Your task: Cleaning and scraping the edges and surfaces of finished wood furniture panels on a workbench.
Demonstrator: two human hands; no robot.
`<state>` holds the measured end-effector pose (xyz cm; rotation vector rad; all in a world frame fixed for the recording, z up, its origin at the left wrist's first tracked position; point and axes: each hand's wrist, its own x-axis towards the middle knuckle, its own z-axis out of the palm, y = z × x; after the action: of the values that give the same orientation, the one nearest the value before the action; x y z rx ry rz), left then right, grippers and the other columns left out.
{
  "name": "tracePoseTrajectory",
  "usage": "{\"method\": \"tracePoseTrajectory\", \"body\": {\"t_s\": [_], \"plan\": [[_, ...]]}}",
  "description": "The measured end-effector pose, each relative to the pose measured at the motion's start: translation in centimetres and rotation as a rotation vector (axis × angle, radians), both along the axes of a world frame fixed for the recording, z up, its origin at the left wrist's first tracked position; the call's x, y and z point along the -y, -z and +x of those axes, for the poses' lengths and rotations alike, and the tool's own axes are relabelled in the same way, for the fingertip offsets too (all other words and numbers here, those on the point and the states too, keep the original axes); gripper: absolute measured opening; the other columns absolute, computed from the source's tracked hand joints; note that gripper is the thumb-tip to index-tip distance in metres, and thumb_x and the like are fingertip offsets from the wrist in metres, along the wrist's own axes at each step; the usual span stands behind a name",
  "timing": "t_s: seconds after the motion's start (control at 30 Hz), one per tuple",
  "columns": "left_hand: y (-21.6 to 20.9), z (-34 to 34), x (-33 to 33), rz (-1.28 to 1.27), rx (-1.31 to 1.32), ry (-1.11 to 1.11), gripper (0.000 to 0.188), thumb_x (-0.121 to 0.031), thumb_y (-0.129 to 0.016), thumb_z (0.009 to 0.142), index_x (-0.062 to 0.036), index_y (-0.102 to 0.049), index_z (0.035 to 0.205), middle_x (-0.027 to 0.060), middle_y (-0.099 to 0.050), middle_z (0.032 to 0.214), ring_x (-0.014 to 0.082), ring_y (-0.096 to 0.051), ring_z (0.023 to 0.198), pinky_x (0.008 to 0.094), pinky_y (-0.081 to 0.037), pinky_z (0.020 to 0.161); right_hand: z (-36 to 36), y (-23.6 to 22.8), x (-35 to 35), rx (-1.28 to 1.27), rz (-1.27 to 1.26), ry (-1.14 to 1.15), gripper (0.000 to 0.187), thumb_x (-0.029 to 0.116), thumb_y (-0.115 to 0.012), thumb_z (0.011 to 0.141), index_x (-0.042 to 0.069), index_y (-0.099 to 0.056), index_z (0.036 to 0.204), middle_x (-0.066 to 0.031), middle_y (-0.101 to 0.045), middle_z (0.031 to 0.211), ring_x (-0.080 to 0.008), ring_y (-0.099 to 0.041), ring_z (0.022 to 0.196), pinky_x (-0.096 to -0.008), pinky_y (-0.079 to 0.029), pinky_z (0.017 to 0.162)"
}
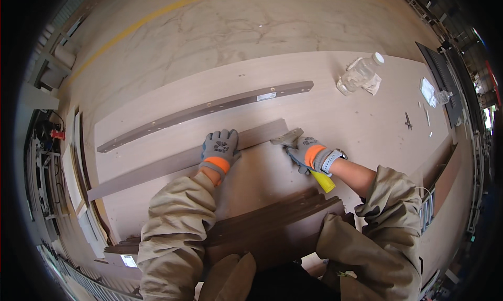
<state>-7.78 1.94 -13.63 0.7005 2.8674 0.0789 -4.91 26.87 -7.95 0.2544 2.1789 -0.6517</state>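
A long grey-brown strip lies slantwise on the pale board in front of me. My left hand, in a grey glove with an orange cuff, is closed over its near edge, right of the strip's middle. By the strip's right end, my right hand is wrapped around a yellow-handled tool. A flat grey-brown piece sticks out past the fingers toward the strip; whether it belongs to the tool I cannot tell. Farther off lies a second strip with holes and a white label.
The pale board bears a clear bottle with a white cap on a cloth, and a small dark tool at right. Several stacked brown strips lie close to my body. Dark panels stand at the right edge.
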Motion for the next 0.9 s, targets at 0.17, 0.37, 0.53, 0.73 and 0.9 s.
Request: {"method": "tracePoseTrajectory", "body": {"t_s": [0.17, 0.37, 0.53, 0.73, 0.9], "plan": [[-1.1, 0.2, 0.1, -0.034, 0.087, -0.054, 0.053, -0.037, -0.066, 0.072, -0.0137, -0.047, 0.116, 0.0078, -0.05, 0.108, 0.0266, -0.047, 0.106, 0.0401, -0.035, 0.091, 0.4, -0.4, 0.8, -0.026, -0.03, 0.007, 0.043, 0.037, -0.04, 0.089, -0.002, -0.059, 0.086, -0.0131, -0.066, 0.072, -0.0235, -0.066, 0.056, -0.0355, -0.052, 0.065], [-0.6, 0.2, -0.1, 0.005, 0.052, -0.049, 0.047, -0.038, -0.067, 0.073, -0.0132, -0.048, 0.108, 0.0067, -0.05, 0.105, 0.0256, -0.047, 0.105, 0.0404, -0.034, 0.089, 0.4, 0.7, 0.8, -0.046, -0.034, 0.014, 0.042, 0.035, -0.039, 0.09, -0.003, -0.059, 0.089, -0.0149, -0.066, 0.074, -0.024, -0.067, 0.058, -0.0358, -0.052, 0.063], [-0.3, 0.1, 0.0, -0.009, 0.034, -0.029, 0.051, -0.037, -0.066, 0.074, -0.0118, -0.048, 0.114, 0.0075, -0.05, 0.108, 0.026, -0.046, 0.106, 0.0408, -0.033, 0.09, 0.0, 0.6, 1.8, -0.042, -0.025, 0.096, 0.045, 0.036, -0.038, 0.09, -0.004, -0.059, 0.09, -0.0144, -0.066, 0.075, -0.0247, -0.066, 0.057, -0.0376, -0.052, 0.065], [-0.4, -0.4, -0.2, -0.022, 0.031, -0.033, 0.054, -0.039, -0.068, 0.071, -0.0139, -0.047, 0.114, 0.0071, -0.05, 0.108, 0.0264, -0.047, 0.107, 0.04, -0.035, 0.09, -3.4, 0.4, 2.4, -0.095, -0.014, 0.128, 0.044, 0.034, -0.04, 0.089, -0.004, -0.06, 0.083, -0.0154, -0.064, 0.07, -0.025, -0.065, 0.056, -0.0389, -0.052, 0.062], [-0.4, -0.2, -0.3, -0.034, 0.061, -0.065, 0.052, -0.039, -0.068, 0.072, -0.0131, -0.048, 0.112, 0.0073, -0.05, 0.108, 0.0263, -0.047, 0.106, 0.0393, -0.035, 0.09, -5.1, 1.7, -0.6, -0.203, -0.188, 0.176, 0.042, 0.043, -0.05, 0.085, 0.002, -0.057, 0.08, -0.0097, -0.061, 0.065, -0.0212, -0.062, 0.053, -0.032, -0.05, 0.056]]}}
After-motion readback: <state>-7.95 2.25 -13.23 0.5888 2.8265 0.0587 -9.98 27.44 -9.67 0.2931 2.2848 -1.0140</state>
